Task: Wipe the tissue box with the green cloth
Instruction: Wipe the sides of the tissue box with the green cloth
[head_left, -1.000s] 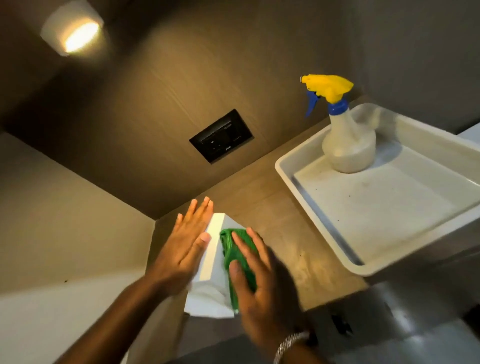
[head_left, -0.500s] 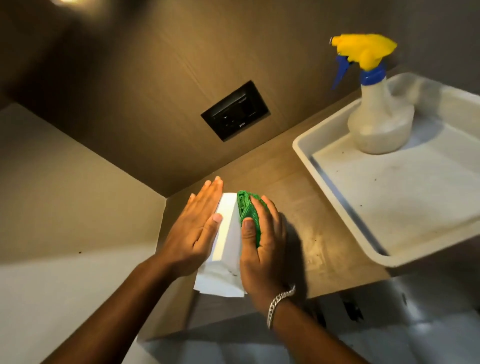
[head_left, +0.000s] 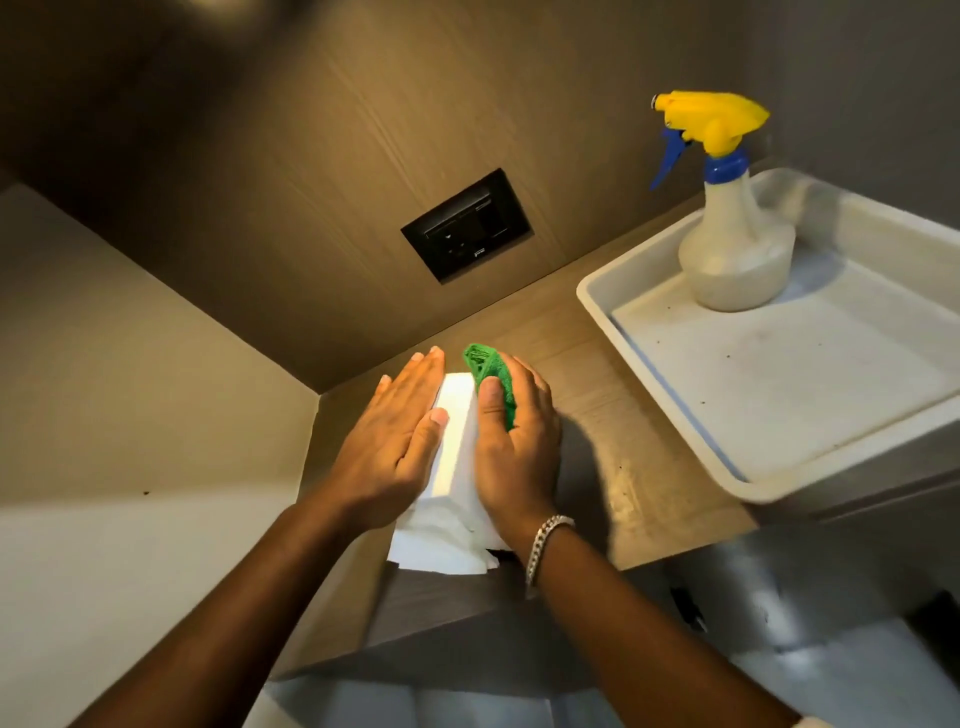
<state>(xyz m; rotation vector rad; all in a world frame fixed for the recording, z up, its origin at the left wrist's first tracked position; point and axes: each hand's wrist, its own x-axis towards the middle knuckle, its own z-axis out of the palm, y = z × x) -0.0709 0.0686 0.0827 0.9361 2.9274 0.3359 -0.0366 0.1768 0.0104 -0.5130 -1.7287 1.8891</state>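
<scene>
The tissue box (head_left: 451, 447) stands at the left end of the wooden bench (head_left: 597, 415), close to the near edge, with a tissue (head_left: 441, 545) spilling from its near end out past that edge. The left hand (head_left: 395, 441) lies flat and open against the box's left side, gripping nothing, only bracing. The right hand (head_left: 514, 447) presses the green cloth (head_left: 493, 376) against the right side, fingers wrapped over the folded cloth, so its grip is closed on that.

What worries me is the near edge. The box looks light, and a stroke drawn toward the person could slide it off the bench if the bracing palm lets up. The loose tissue could also catch under the cloth and be dragged out or torn.

Room is tight on the left, where the wall corner sits just beside the box. To the right there is a stretch of bare bench before the white tray (head_left: 675, 415), which itself overhangs the front edge and carries a spray bottle (head_left: 737, 249); a wide sweep of the elbow that way might nudge it. The wall socket (head_left: 466, 226) behind is well clear.
</scene>
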